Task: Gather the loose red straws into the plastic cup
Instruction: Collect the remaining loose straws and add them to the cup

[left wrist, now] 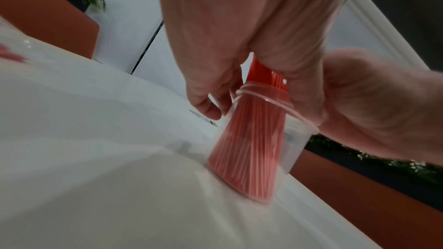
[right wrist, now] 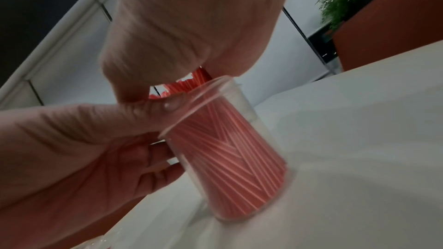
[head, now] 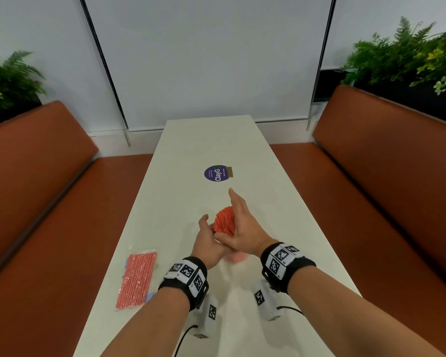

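A clear plastic cup (right wrist: 242,101) packed with red straws (right wrist: 230,154) stands on the white table (head: 216,140) near its middle. The straw tops (head: 225,219) fan out above the rim between both hands. My left hand (head: 207,233) holds the cup (left wrist: 297,139) from the left, its thumb (right wrist: 170,104) on the rim and its fingers curled beside the wall. My right hand (head: 238,220) wraps the straw bundle from the right above the rim, thumb across the front and index finger straight forward. In the head view the hands hide most of the cup.
A flat clear packet of red straws (head: 137,279) lies near the table's left edge by my left forearm. A round purple sticker (head: 216,173) sits farther up the table. Orange benches (head: 36,176) run along both sides, with plants behind them.
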